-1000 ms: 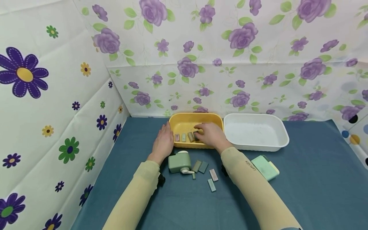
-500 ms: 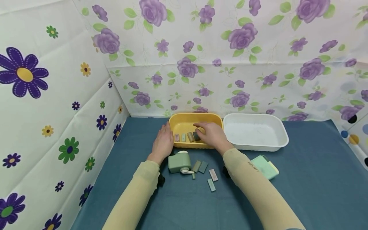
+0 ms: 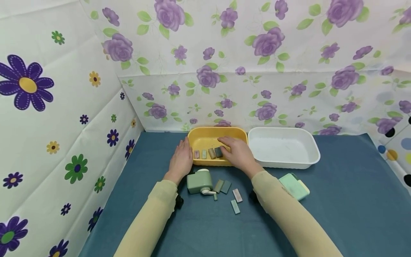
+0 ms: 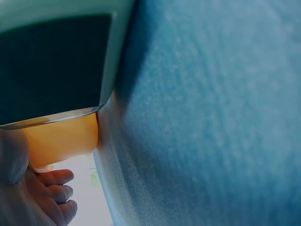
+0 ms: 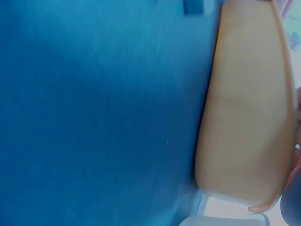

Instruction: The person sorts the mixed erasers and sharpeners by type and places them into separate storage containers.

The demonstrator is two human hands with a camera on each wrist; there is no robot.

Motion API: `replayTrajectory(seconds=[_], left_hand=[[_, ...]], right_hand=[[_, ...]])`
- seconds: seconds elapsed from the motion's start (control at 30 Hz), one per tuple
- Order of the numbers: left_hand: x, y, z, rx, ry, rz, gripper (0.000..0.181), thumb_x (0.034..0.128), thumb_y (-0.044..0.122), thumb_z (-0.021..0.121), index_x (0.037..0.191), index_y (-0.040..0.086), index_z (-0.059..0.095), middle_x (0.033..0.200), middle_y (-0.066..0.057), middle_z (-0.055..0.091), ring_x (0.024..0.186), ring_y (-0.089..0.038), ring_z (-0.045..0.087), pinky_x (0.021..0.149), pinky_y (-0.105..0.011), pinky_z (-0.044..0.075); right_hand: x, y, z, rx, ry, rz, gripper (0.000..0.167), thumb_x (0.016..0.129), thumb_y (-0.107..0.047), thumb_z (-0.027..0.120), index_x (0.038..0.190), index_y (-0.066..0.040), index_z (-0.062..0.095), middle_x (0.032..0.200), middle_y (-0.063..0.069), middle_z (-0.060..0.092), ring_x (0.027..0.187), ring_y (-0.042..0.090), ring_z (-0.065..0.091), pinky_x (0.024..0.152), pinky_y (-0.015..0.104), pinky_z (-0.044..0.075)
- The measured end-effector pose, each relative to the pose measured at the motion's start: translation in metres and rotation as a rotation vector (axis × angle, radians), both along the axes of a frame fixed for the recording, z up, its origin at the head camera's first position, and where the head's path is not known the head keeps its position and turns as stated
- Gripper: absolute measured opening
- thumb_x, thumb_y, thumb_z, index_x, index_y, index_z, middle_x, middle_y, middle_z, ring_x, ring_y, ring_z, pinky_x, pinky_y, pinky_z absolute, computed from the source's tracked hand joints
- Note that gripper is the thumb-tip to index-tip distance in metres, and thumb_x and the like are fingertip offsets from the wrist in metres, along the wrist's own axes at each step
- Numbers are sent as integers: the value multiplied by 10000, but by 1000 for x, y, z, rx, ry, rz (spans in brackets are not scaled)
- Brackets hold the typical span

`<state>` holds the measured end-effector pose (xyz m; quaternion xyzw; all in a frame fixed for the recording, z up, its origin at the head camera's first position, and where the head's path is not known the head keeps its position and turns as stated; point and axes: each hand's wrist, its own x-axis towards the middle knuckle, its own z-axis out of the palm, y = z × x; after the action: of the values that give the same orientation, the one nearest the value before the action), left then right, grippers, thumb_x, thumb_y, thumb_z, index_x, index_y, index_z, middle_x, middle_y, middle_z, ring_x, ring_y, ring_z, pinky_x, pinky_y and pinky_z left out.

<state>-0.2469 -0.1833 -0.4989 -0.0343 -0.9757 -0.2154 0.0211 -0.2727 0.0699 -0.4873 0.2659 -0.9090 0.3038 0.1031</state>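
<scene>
My left hand (image 3: 181, 159) lies with straight fingers along the left side of a yellow tray (image 3: 212, 162); the left wrist view shows its fingers (image 4: 60, 193) beside the tray's wall (image 4: 66, 139). Over the tray's right part is my right hand (image 3: 239, 153), thumb and fingers spread apart, gripping nothing. The thumb is close to a dark green block (image 3: 218, 152); whether they touch I cannot tell. Left of that block, a tan block (image 3: 212, 154), a pale green block (image 3: 204, 154) and a pink block (image 3: 196, 154) stand in a row inside the tray.
A white tray (image 3: 284, 165) adjoins on the right. In front are a green box with a crank, like a pencil sharpener (image 3: 199, 182), and several loose blocks, among them a pink one (image 3: 237, 195) and a pale one (image 3: 235, 207). A mint-green object (image 3: 293, 186) lies by the right sleeve.
My right hand has let go of the dark green block and drawn slightly to the right. The block stays beside the tan one. My left hand keeps its place.
</scene>
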Motion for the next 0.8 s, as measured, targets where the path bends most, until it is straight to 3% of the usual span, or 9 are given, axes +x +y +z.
replayTrajectory(seconds=[0.33,0.8], left_hand=[[0,-2,-1,-8,5,-7,586,1189,220,338,1690,-44,188,1709,-224,326,1613,-360,230,1317,-496,195],[1,0,2,2,-1,-6,586,1187,218,345,1689,-43,192,1709,-224,324,1613,-353,232,1317,-492,197]], right_hand=[[32,4,7,-134,-66,-21,451,1056,-189,702,1488,-68,654,1490,115,639,1434,306,555,1169,529,468],[61,16,13,-117,-119,28,448,1047,-206,722,1479,-99,671,1475,82,654,1433,308,556,1090,543,535]])
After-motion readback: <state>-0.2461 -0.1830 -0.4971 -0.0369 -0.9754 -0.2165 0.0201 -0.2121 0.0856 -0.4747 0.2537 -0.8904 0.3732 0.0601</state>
